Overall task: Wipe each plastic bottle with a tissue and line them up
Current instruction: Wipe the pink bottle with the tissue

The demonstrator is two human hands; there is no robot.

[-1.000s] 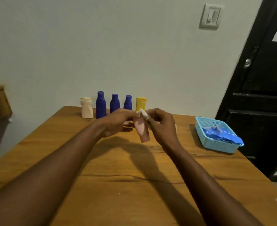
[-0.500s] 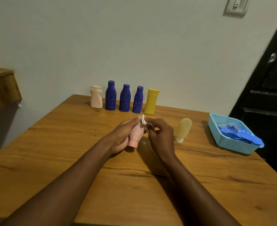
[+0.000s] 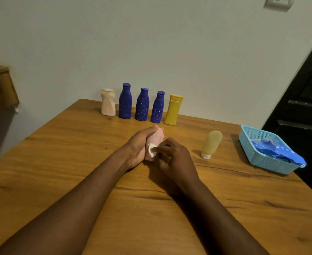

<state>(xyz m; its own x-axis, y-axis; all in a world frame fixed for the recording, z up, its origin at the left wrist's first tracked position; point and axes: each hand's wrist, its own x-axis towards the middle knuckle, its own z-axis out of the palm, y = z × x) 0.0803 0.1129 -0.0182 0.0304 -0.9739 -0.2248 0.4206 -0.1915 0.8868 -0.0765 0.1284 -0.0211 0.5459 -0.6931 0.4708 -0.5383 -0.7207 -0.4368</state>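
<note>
The left hand (image 3: 139,147) is wrapping its fingers around a small pink plastic bottle (image 3: 156,139), holding it tilted just above the middle of the wooden tabletop (image 3: 59,162), while the right hand (image 3: 173,157) is pinching a small wad of white tissue (image 3: 152,150) between thumb and fingertips and pressing it against the bottle's lower side. The pink bottle looks speckled, though in this dim light it is hard to tell whether that is print or dirt. The risk from here is likely the tissue: it is a tiny scrap, and a hard rub could be tearing it or letting it slip out of the pinch, leaving part of the bottle unwiped; the left hand's cover is also hiding one side of the bottle, which could go missed unless the bottle is being turned. Along the far edge, by the wall, a cream squat bottle (image 3: 108,102), three dark blue speckled bottles (image 3: 142,104) and a yellow flat-capped bottle (image 3: 173,109) are standing upright in a row, with open space to the right of the yellow one for the next. A pale yellow tube bottle (image 3: 211,144) is standing on its white cap, well apart from the row and near the right hand, where a careless elbow could be knocking it over. A light blue plastic basket (image 3: 258,155) holding a blue packet (image 3: 278,150) is sitting at the right edge, out of the path.
</note>
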